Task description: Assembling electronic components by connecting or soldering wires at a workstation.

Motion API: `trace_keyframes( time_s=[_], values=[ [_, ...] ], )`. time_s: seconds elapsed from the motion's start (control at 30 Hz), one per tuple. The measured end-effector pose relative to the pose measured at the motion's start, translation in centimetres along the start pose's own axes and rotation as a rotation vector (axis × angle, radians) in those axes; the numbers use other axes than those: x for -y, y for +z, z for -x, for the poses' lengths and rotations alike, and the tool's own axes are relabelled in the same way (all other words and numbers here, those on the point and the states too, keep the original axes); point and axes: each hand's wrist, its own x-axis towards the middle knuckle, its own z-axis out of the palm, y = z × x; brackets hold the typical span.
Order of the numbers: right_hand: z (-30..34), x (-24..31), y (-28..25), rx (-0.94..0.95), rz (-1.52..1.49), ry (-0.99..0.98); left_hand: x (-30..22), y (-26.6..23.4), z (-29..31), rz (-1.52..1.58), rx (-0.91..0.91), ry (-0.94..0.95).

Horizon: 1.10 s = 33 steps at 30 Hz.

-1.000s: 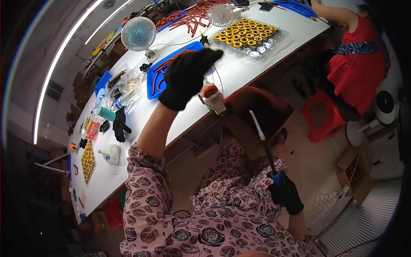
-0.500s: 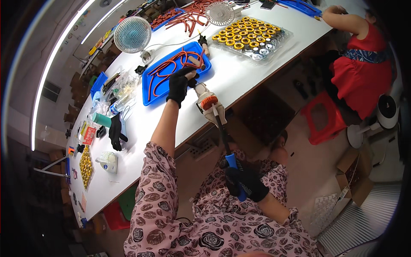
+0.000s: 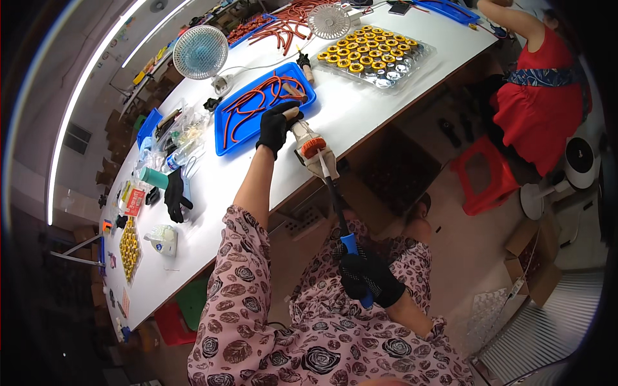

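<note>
My left hand (image 3: 275, 130), in a black fingerless glove, is closed around the far end of a beige tool-like housing (image 3: 325, 164) with an orange ridged ring (image 3: 313, 147) on it. The housing sits at the table's near edge, tilted toward me. My right hand (image 3: 368, 278), gloved in black, grips the blue handle of a long screwdriver-like tool (image 3: 335, 202). Its dark shaft slants up and away, and its pale tip meets the housing beside the orange ring. What exactly the tip touches is too small to tell. Part of the handle is hidden by my fingers.
Beyond my left hand lies a blue tray (image 3: 222, 148) with red tubes. A clear tray (image 3: 421, 61) holds several yellow-topped round parts. Two small fans (image 3: 201, 53) stand farther back. A black glove (image 3: 175, 196) and a white pack (image 3: 162, 240) lie left. A co-worker in red (image 3: 534, 96) is at right.
My left hand and the housing have shifted slightly, and the right hand has dropped a little with the tool. The co-worker's arm has moved up and away.
</note>
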Motion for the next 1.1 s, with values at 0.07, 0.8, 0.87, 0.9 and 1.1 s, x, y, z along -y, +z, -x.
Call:
trace_keyframes(
  time_s=[0.07,0.8,0.87,0.9,1.1],
  values=[
    [0.3,-0.3,0.1,-0.032,-0.010,0.030,0.0,0.1,0.2,-0.028,0.002,0.016],
    [11.3,-0.4,-1.2,-0.032,-0.069,0.100,-3.9,4.6,17.7,-1.188,0.038,0.906],
    [11.9,0.6,-0.5,-0.107,0.038,0.129,-3.9,6.7,19.2,-1.321,0.200,0.883],
    [12.6,0.7,-0.6,-0.114,0.036,0.132,-3.9,7.4,19.5,-1.351,0.256,0.843],
    [22.7,-2.4,-6.0,-0.141,-0.575,0.514,-3.0,7.0,17.6,-1.169,0.456,0.854]
  ],
)
